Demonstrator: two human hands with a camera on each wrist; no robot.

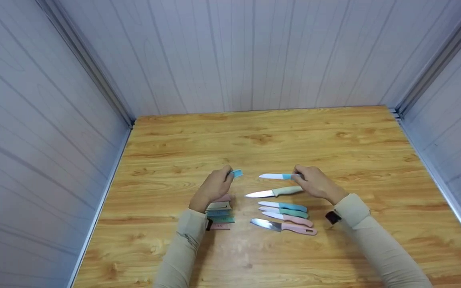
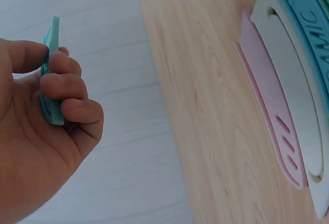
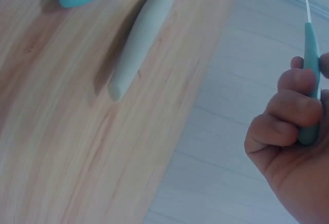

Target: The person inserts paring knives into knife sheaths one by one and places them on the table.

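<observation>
While a shiny-bladed pink knife [image 1: 299, 229] lies nearest on the bench [image 1: 254, 140], smooth-handled knives [image 1: 293, 213] line up beyond it, beside flat loose sheaths [image 1: 221, 220]. Past them, over the bench, the right hand [image 1: 316, 183] curls its fingers round a blue knife [image 1: 276, 176], its long axis running side to side, white blade pointing left toward a blue sheath [image 1: 237, 173]. The left hand [image 1: 214, 185] pinches that flat, plastic-looking sheath in its fingers, apart from the tip; the sheath's mouth is hard to make out. Farthest stands a grooved wall [image 1: 230, 56].

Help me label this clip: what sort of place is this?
Probably a small work booth: pale panel walls stand along three sides of a wood-grain table, where knives and blade covers lie in two rows.
</observation>
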